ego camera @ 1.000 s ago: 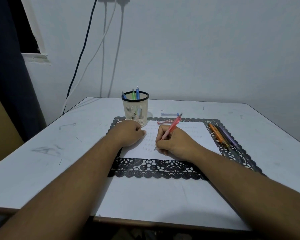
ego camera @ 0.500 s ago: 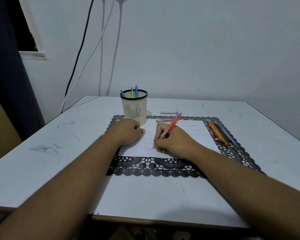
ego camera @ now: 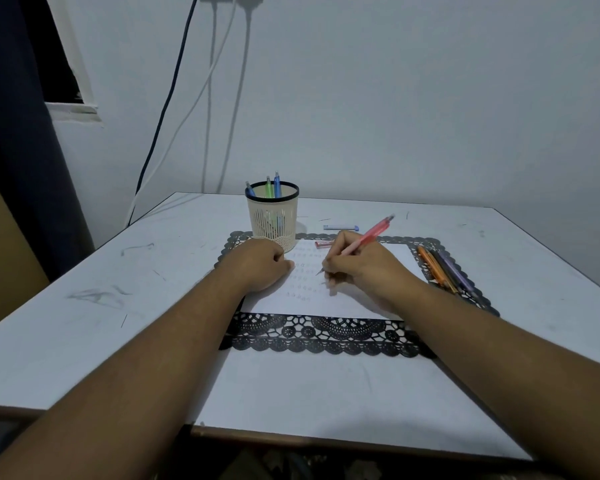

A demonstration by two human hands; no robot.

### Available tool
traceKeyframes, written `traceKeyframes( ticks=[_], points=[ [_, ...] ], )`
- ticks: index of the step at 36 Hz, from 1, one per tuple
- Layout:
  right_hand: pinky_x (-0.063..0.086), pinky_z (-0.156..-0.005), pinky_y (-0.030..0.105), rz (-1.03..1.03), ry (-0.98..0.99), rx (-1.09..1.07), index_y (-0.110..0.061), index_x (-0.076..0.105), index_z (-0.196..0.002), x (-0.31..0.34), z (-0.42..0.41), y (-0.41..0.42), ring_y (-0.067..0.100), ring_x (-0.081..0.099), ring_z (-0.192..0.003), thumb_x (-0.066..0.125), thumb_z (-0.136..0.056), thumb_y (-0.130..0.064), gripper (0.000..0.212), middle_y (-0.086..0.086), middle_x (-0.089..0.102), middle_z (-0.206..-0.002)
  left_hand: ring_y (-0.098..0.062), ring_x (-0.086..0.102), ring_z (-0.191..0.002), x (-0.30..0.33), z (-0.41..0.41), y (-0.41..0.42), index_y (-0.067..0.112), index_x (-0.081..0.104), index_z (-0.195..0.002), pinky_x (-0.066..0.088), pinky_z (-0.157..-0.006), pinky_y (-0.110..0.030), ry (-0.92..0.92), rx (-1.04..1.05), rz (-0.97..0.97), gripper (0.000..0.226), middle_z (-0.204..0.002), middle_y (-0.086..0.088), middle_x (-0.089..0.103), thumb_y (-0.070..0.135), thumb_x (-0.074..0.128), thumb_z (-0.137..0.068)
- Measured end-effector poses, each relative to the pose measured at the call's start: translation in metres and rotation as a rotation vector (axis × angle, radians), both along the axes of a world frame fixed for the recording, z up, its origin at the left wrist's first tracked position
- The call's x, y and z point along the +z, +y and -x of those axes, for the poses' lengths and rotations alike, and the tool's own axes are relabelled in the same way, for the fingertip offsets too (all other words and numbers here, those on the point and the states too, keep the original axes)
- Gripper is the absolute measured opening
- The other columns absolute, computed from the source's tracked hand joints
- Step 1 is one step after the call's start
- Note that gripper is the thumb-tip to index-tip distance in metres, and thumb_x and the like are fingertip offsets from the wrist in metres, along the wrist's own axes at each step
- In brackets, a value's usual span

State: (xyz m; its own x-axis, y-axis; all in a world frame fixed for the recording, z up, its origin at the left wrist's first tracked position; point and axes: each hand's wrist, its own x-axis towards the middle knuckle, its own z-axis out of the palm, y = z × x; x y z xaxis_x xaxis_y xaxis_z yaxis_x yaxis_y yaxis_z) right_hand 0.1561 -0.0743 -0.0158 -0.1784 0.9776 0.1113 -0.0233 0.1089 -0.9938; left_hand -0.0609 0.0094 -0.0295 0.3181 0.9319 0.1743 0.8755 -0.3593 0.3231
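The right hand (ego camera: 364,271) pinches a pink translucent mechanical pencil (ego camera: 368,237) between thumb and first fingers, and the other fingers are curled under it. The pencil is tilted, its back end pointing up and to the right, away from the person. Its thin metal tip is low over the white sheet of paper (ego camera: 326,303), near the middle of the sheet; I cannot tell if the tip touches the paper. Some rows of small faint marks are on the sheet beside the tip.

The left hand (ego camera: 260,265) rests on the left part of the same sheet with its fingers curled into a loose fist, holding nothing.

The sheet lies on a black lace-pattern placemat (ego camera: 326,332), which lies on the white bench (ego camera: 291,393). At the far left corner of the placemat stands a cream mesh pen cup with a black rim (ego camera: 272,220), just behind the left hand, with blue and green pens (ego camera: 277,185) upright inside. A small red flat case (ego camera: 323,243) lies at the far edge of the sheet, and a blue and white slim case (ego camera: 340,227) lies on the bench beyond it. Several orange and purple pens (ego camera: 440,268) lie side by side on the right border of the placemat.
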Motion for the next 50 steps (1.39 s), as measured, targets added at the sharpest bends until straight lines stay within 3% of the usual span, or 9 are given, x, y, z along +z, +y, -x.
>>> traceKeyframes(
  ticks=[3, 6, 15, 28, 33, 39, 46, 50],
  points=[
    [0.062, -0.084, 0.039, 0.020, -0.074, 0.058, -0.005, 0.066, -0.083, -0.004, -0.001, -0.009, 0.029, 0.069, -0.076, 0.066, -0.088, 0.014, 0.019, 0.017, 0.067, -0.083, -0.013, 0.052, -0.069, 0.002, 0.000, 0.001, 0.018, 0.053, -0.067, 0.032, -0.055, -0.031, 0.019, -0.002, -0.006, 0.043, -0.074, -0.002, 0.061, 0.046, 0.059, -0.099],
    [0.062, -0.075, 0.034, -0.014, -0.137, 0.003, -0.005, 0.067, -0.081, -0.014, -0.002, -0.016, 0.027, 0.069, -0.071, 0.065, -0.088, 0.013, 0.019, 0.018, 0.067, -0.080, -0.014, 0.052, -0.068, 0.002, 0.000, 0.002, 0.017, 0.050, -0.066, 0.033, -0.055, -0.031, 0.025, -0.010, -0.001, 0.044, -0.074, -0.004, 0.060, 0.045, 0.058, -0.099],
    [0.054, -0.064, 0.039, -0.080, -0.232, -0.051, -0.012, 0.064, -0.073, -0.020, 0.004, -0.014, 0.031, 0.061, -0.064, 0.068, -0.080, 0.000, 0.014, 0.017, 0.064, -0.069, -0.015, 0.051, -0.069, 0.002, -0.002, 0.000, 0.017, 0.053, -0.069, 0.033, -0.056, -0.032, 0.024, -0.003, 0.001, 0.043, -0.077, -0.006, 0.062, 0.045, 0.058, -0.100],
    [0.054, -0.064, 0.036, -0.061, -0.280, -0.058, -0.016, 0.064, -0.070, -0.019, 0.005, -0.014, 0.029, 0.062, -0.065, 0.069, -0.078, -0.007, 0.014, 0.019, 0.066, -0.071, -0.013, 0.052, -0.068, 0.000, -0.003, 0.000, 0.018, 0.053, -0.068, 0.031, -0.055, -0.031, 0.024, -0.004, -0.014, 0.042, -0.073, -0.001, 0.060, 0.045, 0.060, -0.099],
    [0.052, -0.067, 0.045, -0.063, -0.296, -0.091, -0.013, 0.063, -0.073, -0.019, 0.004, -0.014, 0.031, 0.063, -0.065, 0.068, -0.081, -0.005, 0.012, 0.019, 0.067, -0.070, -0.012, 0.051, -0.067, 0.000, -0.003, 0.000, 0.019, 0.052, -0.067, 0.030, -0.054, -0.031, 0.023, -0.004, -0.017, 0.042, -0.072, -0.001, 0.059, 0.046, 0.060, -0.099],
    [0.051, -0.060, 0.033, -0.067, -0.299, -0.052, -0.019, 0.060, -0.067, -0.016, 0.003, -0.020, 0.026, 0.063, -0.065, 0.068, -0.081, -0.007, 0.020, 0.016, 0.065, -0.070, -0.011, 0.051, -0.067, -0.001, -0.003, 0.001, 0.019, 0.051, -0.066, 0.029, -0.054, -0.031, 0.032, -0.008, -0.022, 0.043, -0.071, 0.000, 0.058, 0.045, 0.059, -0.099],
    [0.051, -0.060, 0.033, -0.075, -0.293, -0.037, -0.016, 0.061, -0.071, -0.014, 0.007, -0.021, 0.023, 0.062, -0.064, 0.066, -0.086, 0.002, 0.023, 0.019, 0.064, -0.072, -0.011, 0.051, -0.068, 0.000, -0.003, 0.001, 0.018, 0.054, -0.068, 0.030, -0.055, -0.031, 0.033, 0.001, -0.024, 0.042, -0.072, 0.001, 0.059, 0.046, 0.059, -0.099],
    [0.051, -0.065, 0.040, -0.078, -0.299, -0.082, -0.014, 0.059, -0.071, -0.014, 0.004, -0.022, 0.027, 0.063, -0.066, 0.066, -0.085, 0.001, 0.022, 0.029, 0.064, -0.075, -0.011, 0.051, -0.068, 0.000, -0.004, 0.001, 0.019, 0.053, -0.068, 0.029, -0.055, -0.031, 0.036, -0.001, -0.020, 0.042, -0.073, 0.000, 0.059, 0.046, 0.059, -0.099]
  ],
)
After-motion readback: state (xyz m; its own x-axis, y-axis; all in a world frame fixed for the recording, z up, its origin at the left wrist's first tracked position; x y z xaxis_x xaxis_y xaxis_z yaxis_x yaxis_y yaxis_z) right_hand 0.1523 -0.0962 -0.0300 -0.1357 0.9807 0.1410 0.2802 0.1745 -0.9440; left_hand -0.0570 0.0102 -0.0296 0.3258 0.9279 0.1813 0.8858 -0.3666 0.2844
